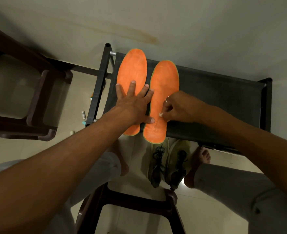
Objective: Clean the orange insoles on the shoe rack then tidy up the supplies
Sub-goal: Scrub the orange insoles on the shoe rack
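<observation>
Fabric atop the shoe rack carries both orange insoles side by side, flat and within easy reach. We spread our left hand flat across both, fingers straight, seemingly to pin them, while our right hand pinches a small white wad against the right-hand insole, probably scrubbing a spot.

The left insole and right insole, orange with green edges, lie flat side by side on the black rack, toes toward the wall, heels overhanging its near edge.
</observation>
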{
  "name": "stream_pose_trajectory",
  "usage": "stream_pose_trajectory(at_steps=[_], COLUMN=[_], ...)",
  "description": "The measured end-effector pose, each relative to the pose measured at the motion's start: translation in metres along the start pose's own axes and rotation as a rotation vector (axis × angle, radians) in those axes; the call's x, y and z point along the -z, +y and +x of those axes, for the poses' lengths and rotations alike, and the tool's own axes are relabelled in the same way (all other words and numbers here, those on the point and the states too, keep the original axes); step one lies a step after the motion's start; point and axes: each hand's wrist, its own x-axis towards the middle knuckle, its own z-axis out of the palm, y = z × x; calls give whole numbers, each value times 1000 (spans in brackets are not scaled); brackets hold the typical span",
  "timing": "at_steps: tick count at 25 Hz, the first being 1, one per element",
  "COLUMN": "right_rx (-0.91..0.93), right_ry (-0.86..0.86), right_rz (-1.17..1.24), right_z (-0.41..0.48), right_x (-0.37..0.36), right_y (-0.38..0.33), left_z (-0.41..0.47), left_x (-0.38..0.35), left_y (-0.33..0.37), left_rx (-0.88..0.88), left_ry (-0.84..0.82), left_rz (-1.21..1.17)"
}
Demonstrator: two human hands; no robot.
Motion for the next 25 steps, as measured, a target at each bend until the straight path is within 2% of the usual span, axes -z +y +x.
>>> stream_pose_trajectory(at_steps=[1, 2, 4, 5, 6, 8, 11, 12, 13, 14, 16, 17, 18, 19, 23, 24, 25], right_rx=[33, 42, -17, -62, -83, -34, 110, 147, 158, 136, 14, -40, -54, -29, 184, 205, 194], right_ry=[-8, 81, 430, 547, 587, 439, 20, -45, -20, 92, 451, 558, 584, 529, 81, 40, 75], right_rz=[-6, -40, -195, -266, -289, -218, -103, -101, -124, -158, -248, -264, -244, -204, -47, -25, -23], right_z=[0, 4, 16, 19, 20, 17, 1, 0, 2, 9, 23, 27, 30, 29, 8, 9, 11], right_x=[3, 6, 11, 10, 7, -2, -5, -2, 1, 3, 5, 4, 0, -6, -16, -12, -9], right_y=[0, 2, 8, 12, 13, 10, -5, -6, -4, 0, 9, 11, 12, 8, -10, -8, -5], left_z=[-1, -1, -1, -1, -2, -1, 0, 0, 0, 0, -1, -1, -1, -1, 1, 0, 0], left_x=[0, 0, 1, 2, 2, 2, 1, 1, 1, 1, 2, 2, 2, 2, 2, 2, 3], left_y=[0, 0, 0, 0, 0, 0, 0, 0, 1, 1, 0, 1, 1, 0, 0, 0, 0], left_rx=[2, 4, 2, 1, 1, 1, 0, 5, 8, 8, 5, 5, 6, 9, 10, 14, 15], left_ry=[3, 8, 6, 3, 3, 3, -5, -3, -2, -1, -4, -6, -6, -9, -18, -16, -14], left_rz=[1, -2, -14, -20, -20, -18, -8, -5, -3, -1, -14, -20, -17, -12, -2, 0, -1])
